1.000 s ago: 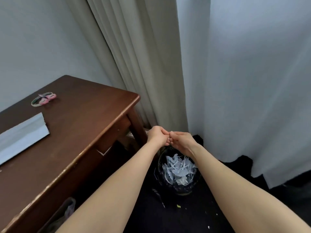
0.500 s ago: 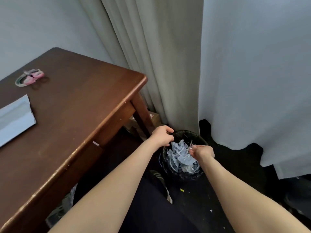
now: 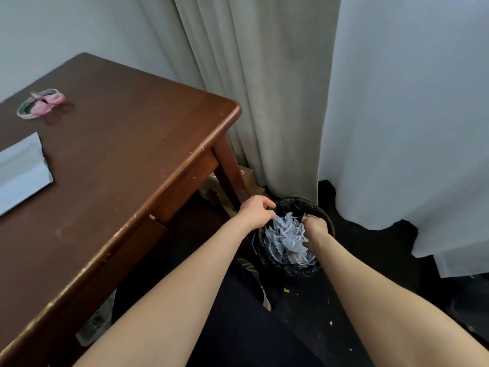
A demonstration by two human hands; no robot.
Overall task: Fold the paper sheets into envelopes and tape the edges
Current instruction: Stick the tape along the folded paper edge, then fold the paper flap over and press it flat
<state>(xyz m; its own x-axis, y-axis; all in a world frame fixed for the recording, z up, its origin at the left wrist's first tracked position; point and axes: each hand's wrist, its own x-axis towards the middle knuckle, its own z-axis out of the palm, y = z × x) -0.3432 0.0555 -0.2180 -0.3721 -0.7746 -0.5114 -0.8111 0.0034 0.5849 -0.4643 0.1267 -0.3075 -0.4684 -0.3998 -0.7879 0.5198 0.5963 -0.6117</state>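
- The picture's left edge cuts off the folded pale grey paper sheet [image 3: 23,168].
- My right hand [image 3: 315,226] hides its fingertips; whether they hold something, I cannot tell.

Table leg [image 3: 228,168] near left grip [image 3: 255,213]

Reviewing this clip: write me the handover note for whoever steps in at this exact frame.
Left hand: fingers curled above the waste bin rim; unclear whether it holds anything.
Right hand: over the paper scraps in the bin; grip hidden.
On the table: folded paper sheet, tape roll, pink scissors.
Done: sheet folded, scraps in the bin.
Left: go to the table; taping of the edges can't be confirmed.
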